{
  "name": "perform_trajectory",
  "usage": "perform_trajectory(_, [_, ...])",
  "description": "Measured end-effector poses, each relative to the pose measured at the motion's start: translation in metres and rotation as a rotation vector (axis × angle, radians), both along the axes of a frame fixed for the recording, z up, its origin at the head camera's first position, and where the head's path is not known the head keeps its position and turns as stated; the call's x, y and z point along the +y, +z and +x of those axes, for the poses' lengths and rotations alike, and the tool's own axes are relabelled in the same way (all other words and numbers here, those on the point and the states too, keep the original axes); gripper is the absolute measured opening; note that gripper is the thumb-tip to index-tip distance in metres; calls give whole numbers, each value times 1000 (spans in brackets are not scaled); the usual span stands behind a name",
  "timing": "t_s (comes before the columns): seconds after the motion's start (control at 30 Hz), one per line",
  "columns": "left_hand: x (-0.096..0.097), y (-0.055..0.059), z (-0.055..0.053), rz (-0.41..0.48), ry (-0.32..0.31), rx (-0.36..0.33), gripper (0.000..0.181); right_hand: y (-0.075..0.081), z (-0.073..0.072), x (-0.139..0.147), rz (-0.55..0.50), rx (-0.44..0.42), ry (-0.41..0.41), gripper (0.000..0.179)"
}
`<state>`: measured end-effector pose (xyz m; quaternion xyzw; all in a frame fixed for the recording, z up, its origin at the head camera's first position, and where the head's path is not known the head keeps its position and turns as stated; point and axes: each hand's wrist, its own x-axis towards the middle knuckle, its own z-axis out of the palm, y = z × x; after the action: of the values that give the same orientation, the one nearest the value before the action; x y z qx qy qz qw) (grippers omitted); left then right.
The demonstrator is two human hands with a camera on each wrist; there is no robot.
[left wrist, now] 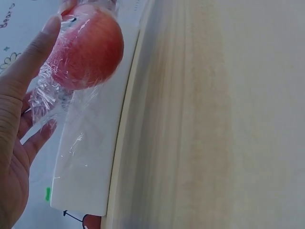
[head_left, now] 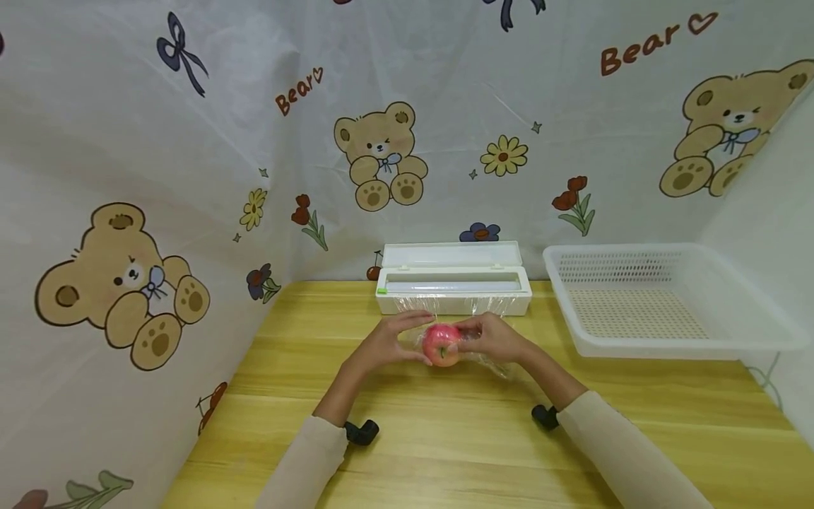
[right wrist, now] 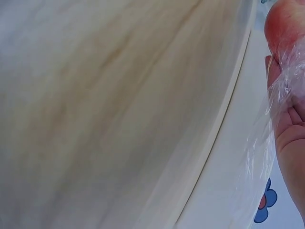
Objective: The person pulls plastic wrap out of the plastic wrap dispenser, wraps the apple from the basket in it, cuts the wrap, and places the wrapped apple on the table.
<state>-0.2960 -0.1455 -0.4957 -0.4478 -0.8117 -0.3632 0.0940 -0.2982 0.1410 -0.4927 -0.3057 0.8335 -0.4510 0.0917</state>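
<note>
A red apple (head_left: 441,348) is held above the table, its stem towards the head camera. Clear plastic wrap (left wrist: 45,102) clings to it and bunches at its side. My right hand (head_left: 494,339) pinches the apple from the right with thumb and fingers. My left hand (head_left: 389,342) is spread around its left side, thumb below and fingers above. In the left wrist view, the left thumb lies close to the apple (left wrist: 90,50), with film between thumb and fingers. More loose film (right wrist: 259,152) trails by the right hand in the right wrist view.
Behind the hands stands a white plastic wrap dispenser (head_left: 454,306), its lid (head_left: 451,253) raised and a roll (head_left: 453,287) inside. A white perforated basket (head_left: 642,348) sits at the right on the wooden table (head_left: 439,452). A bear-print cloth (head_left: 445,184) hangs behind.
</note>
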Motion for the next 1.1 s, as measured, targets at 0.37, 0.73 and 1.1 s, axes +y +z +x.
perform_trajectory(0.37, [10, -8, 1, -19, -25, 41, 83, 0, -4, 4, -76, -81, 81, 41])
perform_trajectory(0.73, [14, -13, 2, 7, -31, 14, 88, -2, -6, 4, -95, -104, 103, 34])
perform_trajectory(1.1, [19, -15, 3, -46, -13, -18, 90, 0, -3, 4, -84, -158, 97, 39])
